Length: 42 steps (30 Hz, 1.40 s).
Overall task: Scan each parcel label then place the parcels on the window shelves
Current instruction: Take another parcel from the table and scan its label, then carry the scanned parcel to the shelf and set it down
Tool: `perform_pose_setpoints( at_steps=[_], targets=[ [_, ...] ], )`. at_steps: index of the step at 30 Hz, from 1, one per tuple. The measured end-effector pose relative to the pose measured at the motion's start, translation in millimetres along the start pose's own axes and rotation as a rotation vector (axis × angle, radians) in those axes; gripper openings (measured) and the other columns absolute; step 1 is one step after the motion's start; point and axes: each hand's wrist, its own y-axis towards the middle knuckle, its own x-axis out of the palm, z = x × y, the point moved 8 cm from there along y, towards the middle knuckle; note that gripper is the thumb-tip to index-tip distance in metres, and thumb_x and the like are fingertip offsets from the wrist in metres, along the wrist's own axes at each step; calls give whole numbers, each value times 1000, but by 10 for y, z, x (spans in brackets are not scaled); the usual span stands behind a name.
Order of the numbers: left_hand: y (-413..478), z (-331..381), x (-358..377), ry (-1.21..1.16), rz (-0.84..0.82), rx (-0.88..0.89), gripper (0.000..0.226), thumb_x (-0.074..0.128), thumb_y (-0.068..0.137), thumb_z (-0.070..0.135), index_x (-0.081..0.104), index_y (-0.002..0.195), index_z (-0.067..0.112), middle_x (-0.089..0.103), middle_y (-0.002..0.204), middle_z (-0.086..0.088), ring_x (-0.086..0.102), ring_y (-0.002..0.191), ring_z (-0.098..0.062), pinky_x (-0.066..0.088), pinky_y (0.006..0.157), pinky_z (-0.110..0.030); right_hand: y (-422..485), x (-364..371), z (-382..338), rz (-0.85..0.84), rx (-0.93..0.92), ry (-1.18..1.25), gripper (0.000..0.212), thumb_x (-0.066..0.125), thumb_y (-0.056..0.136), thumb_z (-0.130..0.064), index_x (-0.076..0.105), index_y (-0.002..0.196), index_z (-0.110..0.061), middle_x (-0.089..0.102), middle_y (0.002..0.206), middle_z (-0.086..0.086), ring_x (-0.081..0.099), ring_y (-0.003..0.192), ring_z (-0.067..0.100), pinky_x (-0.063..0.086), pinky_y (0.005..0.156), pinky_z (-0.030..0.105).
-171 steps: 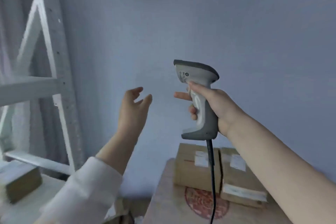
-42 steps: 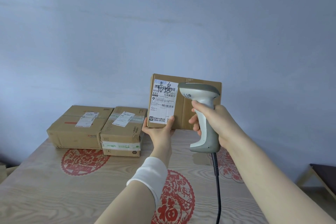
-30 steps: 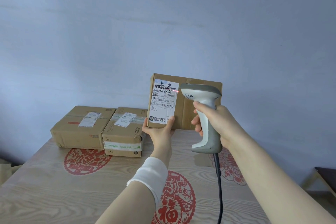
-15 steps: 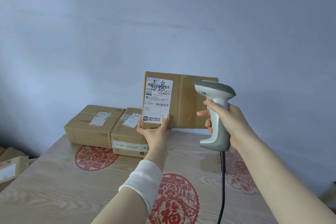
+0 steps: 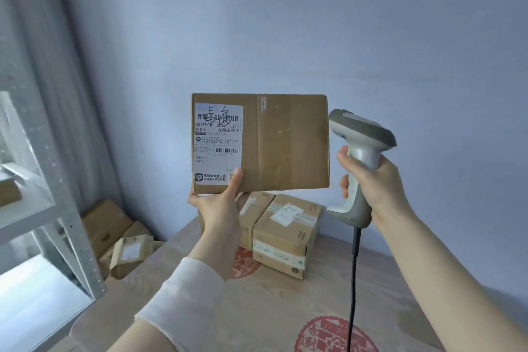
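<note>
The shelves (image 5: 27, 216) now show at left; the parcel (image 5: 291, 143) is lifted higher above the worktop (image 5: 271, 308), left hand (image 5: 218, 208) fingers gripping its bottom edge; the scanner (image 5: 363, 131), clenched in the right hand (image 5: 374, 180), has moved off the label (image 5: 218, 143).

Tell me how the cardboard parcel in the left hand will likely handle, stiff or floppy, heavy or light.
Probably stiff: the held parcel shows straight edges and a flat face though the left hand grips only its lower corner. Likely light for its size, since that one-corner grip holds it upright.
</note>
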Motion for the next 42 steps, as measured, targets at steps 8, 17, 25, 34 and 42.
perform_pose_setpoints(
  at_steps=[8,17,25,34,42],
  targets=[
    [328,1424,-916,-75,73,190,69,74,76,0,25,121,17,53,116,-6,66,95,-21,57,77,-42,-287,1683,-190,-192,-59,49,18,70,83,-20,64,94,-7,57,50,2,50,40,13,45,49,27],
    [611,3672,-2029,82,91,480,66,77,76,15,24,113,33,48,129,-12,68,100,-22,60,74,-33,-1079,3885,-938,-402,-152,168,21,73,81,-25,57,75,-11,57,43,-1,49,44,20,46,58,31],
    [694,5340,-2661,314,277,798,81,77,73,33,19,128,22,40,130,-4,52,111,-13,48,99,-35,-1548,5412,-1644,-541,-264,279,21,72,81,-25,57,72,-13,57,43,-3,50,46,17,48,63,31],
    [729,6890,-3308,438,417,1071,93,75,72,45,18,141,20,47,124,9,48,115,-9,34,95,-12,-2008,7102,-2205,-785,-242,492,19,75,79,-21,58,74,-13,54,40,-4,48,33,9,44,43,20],
    [497,7909,-4003,470,588,1178,81,72,79,37,12,130,22,35,131,5,39,111,-8,28,85,-7,-2733,8198,-2667,-951,-267,489,19,76,79,-22,59,76,-13,55,38,-5,50,43,16,46,50,27]
  ],
)
